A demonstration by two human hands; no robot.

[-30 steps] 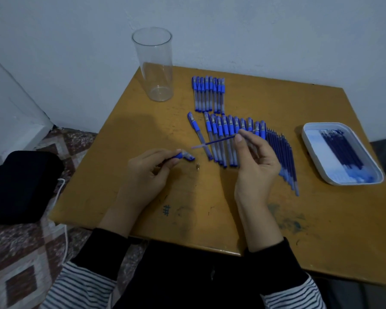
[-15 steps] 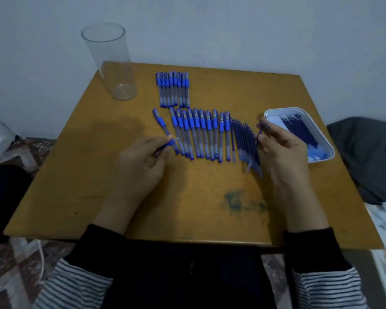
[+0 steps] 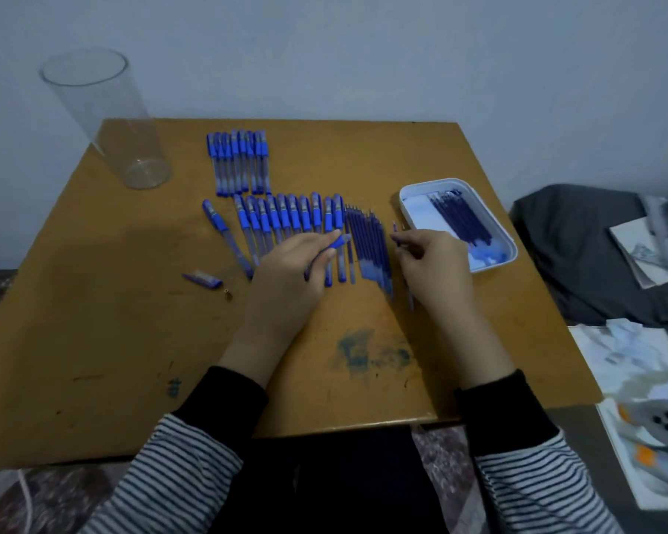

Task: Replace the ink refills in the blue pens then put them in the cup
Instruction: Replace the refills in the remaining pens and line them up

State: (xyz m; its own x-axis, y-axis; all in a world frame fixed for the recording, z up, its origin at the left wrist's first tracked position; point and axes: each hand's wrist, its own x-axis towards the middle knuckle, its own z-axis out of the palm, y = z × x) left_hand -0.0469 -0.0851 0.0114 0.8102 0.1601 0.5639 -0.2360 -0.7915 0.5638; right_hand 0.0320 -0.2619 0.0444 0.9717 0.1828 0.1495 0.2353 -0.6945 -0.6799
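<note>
A: What do the pens look like?

B: Clear barrels with blue caps and blue grips. The back group at the far side of the wooden table has about 7, packed side by side. The front row has roughly 11, though the left hand covers their lower ends, so I cannot count exactly. 1 more pen lies slanted just left of that row.

A: And the hands?

B: The left hand's fingers are closed around a pen barrel, its blue grip end poking out toward the right. The right hand pinches a thin refill between thumb and fingertips, close to the barrel but not touching it.

A: Other refills?

B: A bunch of loose refills lies between the hands, too tightly packed to count. More refills sit in 1 white tray at the right.

A: The cup?

B: 1 clear cup stands at the far left corner. Near the left hand lie 1 small blue pen piece and 1 tiny metal tip.
</note>
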